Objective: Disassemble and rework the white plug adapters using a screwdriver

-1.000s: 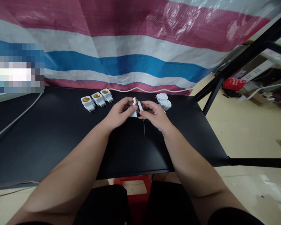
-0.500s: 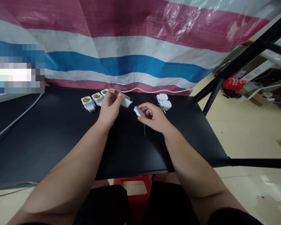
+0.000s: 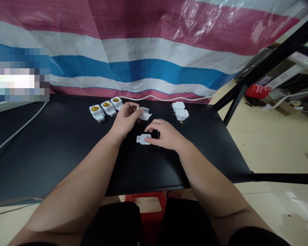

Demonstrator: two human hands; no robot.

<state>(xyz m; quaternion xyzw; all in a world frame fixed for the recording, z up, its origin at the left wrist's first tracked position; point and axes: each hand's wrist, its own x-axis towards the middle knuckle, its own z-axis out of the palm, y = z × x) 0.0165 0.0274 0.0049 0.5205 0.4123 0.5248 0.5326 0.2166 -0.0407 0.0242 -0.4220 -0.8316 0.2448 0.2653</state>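
Note:
My left hand point(image 3: 128, 118) is closed around a white plug-in lamp socket housing point(image 3: 145, 114), whose uncovered side shows some inner parts too small to make out. Below it on the black table lies a flat white cover plate point(image 3: 141, 139) with small holes. Over the plate's right end hovers the thumb of my right hand point(image 3: 164, 134); its fingers are apart and hold nothing. Whether the thumb touches the plate I cannot tell. A thin dark rod point(image 3: 159, 135), like a screwdriver shaft, shows beside the right palm, mostly hidden by the hand.
Several white lamp sockets with gold-coloured insides point(image 3: 95, 108) stand left of my hands. To the right are two white plug housings point(image 3: 181, 114) with a small brass piece point(image 3: 181, 122). A white cable point(image 3: 154, 98) runs along the striped sheet point(image 3: 149, 71) behind the table.
My right hand has let go of the white cover plate, which now lies on the table, and its fingers have opened. My left hand has shifted slightly right with the housing.

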